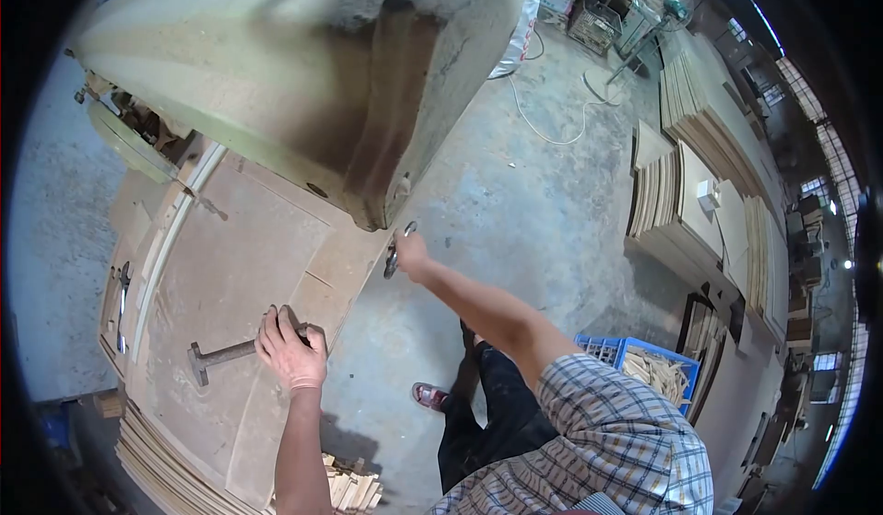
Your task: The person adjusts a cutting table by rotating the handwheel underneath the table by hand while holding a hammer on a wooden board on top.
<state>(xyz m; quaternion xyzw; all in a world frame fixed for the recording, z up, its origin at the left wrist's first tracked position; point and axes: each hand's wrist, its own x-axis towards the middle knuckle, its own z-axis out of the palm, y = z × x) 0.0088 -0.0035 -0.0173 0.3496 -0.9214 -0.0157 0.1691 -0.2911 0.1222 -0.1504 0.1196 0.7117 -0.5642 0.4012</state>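
My left hand (292, 354) is closed round the handle of a hammer (217, 355), which lies over the wooden tabletop with its metal head pointing left. The far end of the handle is hidden under my fingers. At the table's right edge, just below the big pale machine housing (202, 64), my right hand (413, 252) grips a shiny metal part that looks like a handwheel (392, 261). My fingers hide much of it.
A wrench (123, 305) lies by the metal rail (166, 262) on the left. Stacked boards (676, 193) stand at the right, near a blue crate (685, 368) of wood scraps. A standing fan (664, 5) and a white cable (552, 140) are farther back.
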